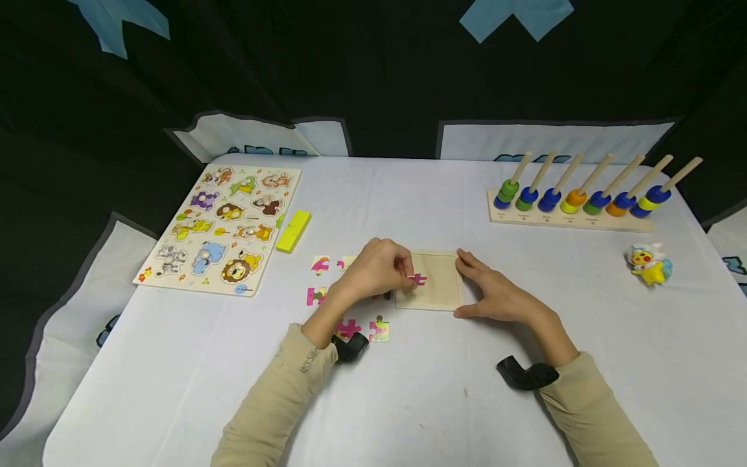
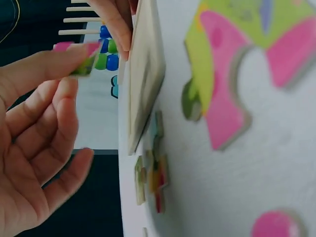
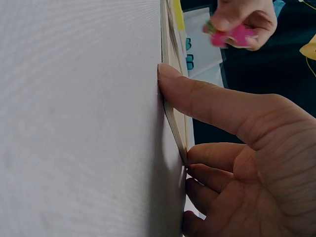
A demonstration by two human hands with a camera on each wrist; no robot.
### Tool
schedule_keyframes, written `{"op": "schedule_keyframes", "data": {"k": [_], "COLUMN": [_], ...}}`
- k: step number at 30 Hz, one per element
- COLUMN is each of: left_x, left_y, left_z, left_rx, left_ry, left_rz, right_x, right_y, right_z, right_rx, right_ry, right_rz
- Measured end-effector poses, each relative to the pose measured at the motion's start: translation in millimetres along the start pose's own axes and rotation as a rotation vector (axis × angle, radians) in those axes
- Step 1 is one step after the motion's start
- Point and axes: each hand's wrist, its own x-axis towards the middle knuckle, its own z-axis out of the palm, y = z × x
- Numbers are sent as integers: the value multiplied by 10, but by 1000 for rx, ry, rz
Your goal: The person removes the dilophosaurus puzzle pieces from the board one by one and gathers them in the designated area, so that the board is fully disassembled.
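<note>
In the head view my left hand (image 1: pixel 380 267) is over the left part of a shallow square wooden puzzle tray (image 1: pixel 440 285). Thumb and forefinger pinch a pink and green jigsaw piece (image 1: pixel 417 279), held up off the tray in the right wrist view. My right hand (image 1: pixel 496 292) rests against the tray's right side, fingers by the far corner and thumb (image 3: pixel 180 91) at the near one. Left of the tray lie loose jigsaw pieces, among them one with pink and yellow-green (image 1: pixel 379 329) and a mostly pink one (image 1: pixel 348 327); my left forearm partly hides others.
An animal peg puzzle board (image 1: pixel 265 256) lies at the left, with a yellow block (image 1: pixel 294 231) beside it. At the back right stands a wooden rack (image 1: pixel 572 218) of pegs with coloured beads. Near the right edge is a small yellow figurine (image 1: pixel 650 264). White cloth (image 1: pixel 426 395) covers the table.
</note>
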Motion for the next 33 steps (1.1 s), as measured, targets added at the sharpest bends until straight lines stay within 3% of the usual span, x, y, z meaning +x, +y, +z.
{"op": "schedule_keyframes", "data": {"k": [4,10,14,18,21,24,33], "left_x": [-29,-143,-288,-483,-636,-777,-1074], "left_y": [49,145,129,33,-59,-157,-452], "left_z": [-71,-215,-374,-594,-746,-840,-823], "left_rx": [-41,-136,-167,-141,-122,-127,-74], "left_ry": [49,53,62,122,160,150,95], "left_rz": [1,-15,12,31,-2,-53,-209], "right_x": [1,3,1,-9,-9,-6,-7], "right_y": [5,4,1,1,-1,-2,4], "right_z": [1,4,4,-5,-9,-8,-5], "right_rx": [-4,-7,-10,-12,-9,-3,-1], "right_ry": [-2,1,2,2,0,-1,0], "right_rz": [-1,-1,-2,-5,-6,-8,-8]}}
